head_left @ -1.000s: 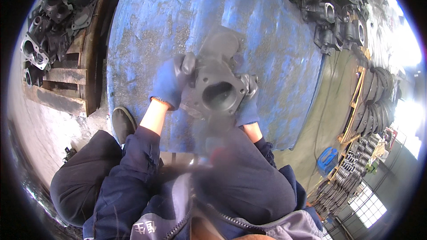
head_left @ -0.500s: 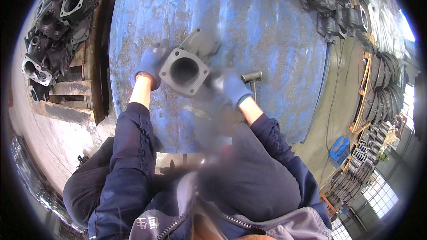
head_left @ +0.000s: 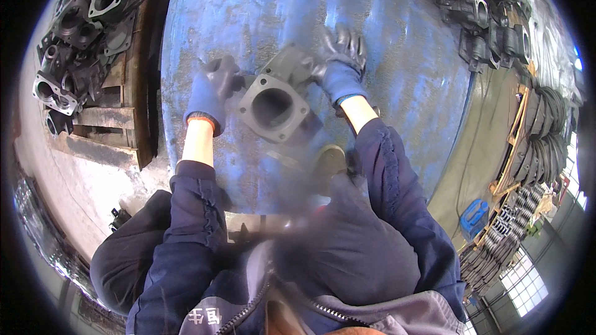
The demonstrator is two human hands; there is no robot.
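Observation:
A dark grey metal casting (head_left: pixel 249 110) rests on the blue work surface, its square flange with a large round bore facing up. A second flanged end juts toward the far side. My left hand (head_left: pixel 210 90), in a blue glove with dark fingers, is closed at the casting's left side; blur partly hides where its fingers meet the metal. My right hand (head_left: pixel 343 65), gloved alike, lies open at the far right of the casting. Its fingers are spread and point away from me, and the thumb side is close to the part.
The worn blue table (head_left: pixel 410 105) spreads around the casting. A wooden pallet (head_left: pixel 102 118) at left carries several similar castings (head_left: pixel 69 18). More castings (head_left: pixel 481 43) crowd the table's far right corner. A blue jug (head_left: pixel 475 218) stands on the floor at right, near stacked metal parts (head_left: pixel 546 111).
My right hand has moved away from me along the casting's right side, and its fingers have spread. The casting has shifted slightly right in view. My right forearm now covers most of the hammer.

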